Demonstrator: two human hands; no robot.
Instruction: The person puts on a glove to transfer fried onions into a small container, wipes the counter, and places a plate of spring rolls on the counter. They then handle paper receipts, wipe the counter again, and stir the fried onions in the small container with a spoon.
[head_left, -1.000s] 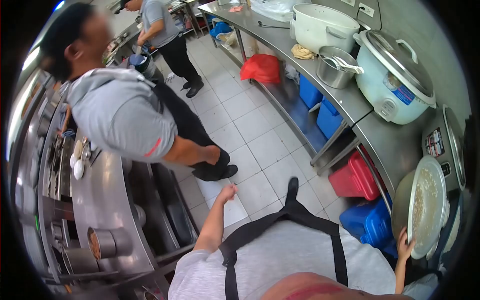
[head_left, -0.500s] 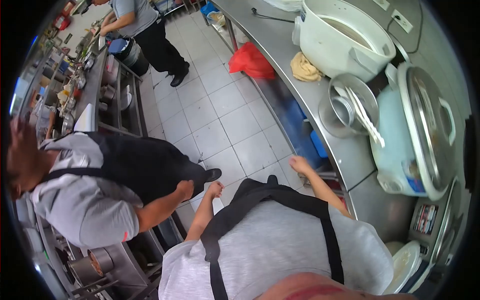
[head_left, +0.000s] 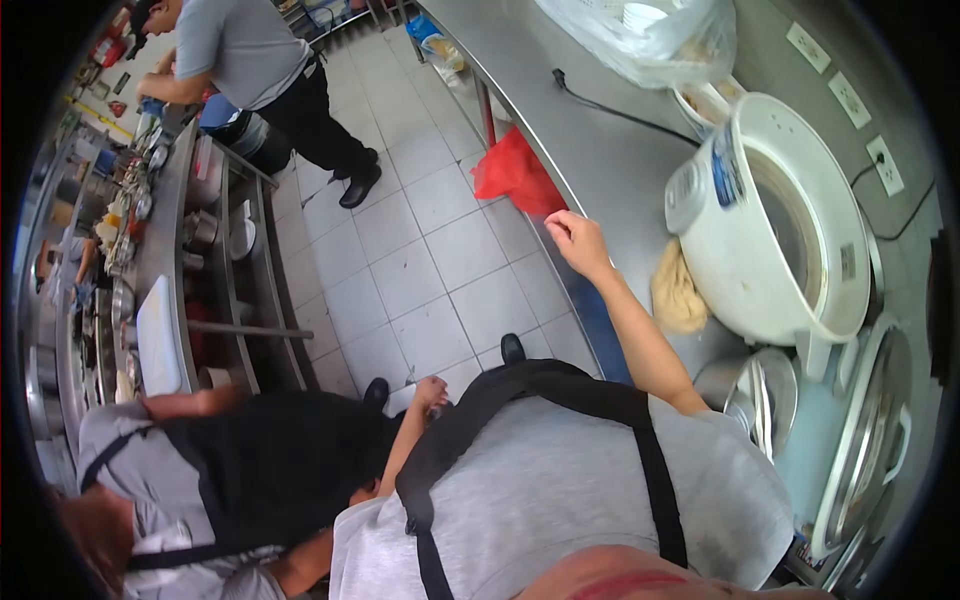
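My right hand [head_left: 580,245] is raised just over the edge of the steel counter [head_left: 610,150], its fingers curled in and nothing visible in them. Beyond it a red plastic bag [head_left: 517,175] hangs below the counter edge. A crumpled beige cloth [head_left: 679,290] lies on the counter to the right of that hand, against a large white rice cooker [head_left: 790,220] standing with its lid off. Low at my left side, my left hand [head_left: 430,393] has loosely closed fingers and shows no object. It is close to the black apron [head_left: 290,450] of a co-worker.
Another person [head_left: 250,60] stands ahead at the left counter. A white cutting board [head_left: 158,335] rests on that counter. Metal bowls [head_left: 770,395] and a lidded cooker [head_left: 870,450] are at my right. A tiled floor [head_left: 400,260] runs between the counters.
I have moved forward along the aisle, so the rice cooker and cloth are nearer. My right hand has risen to the counter edge. The nearby co-worker now appears farther back on my left.
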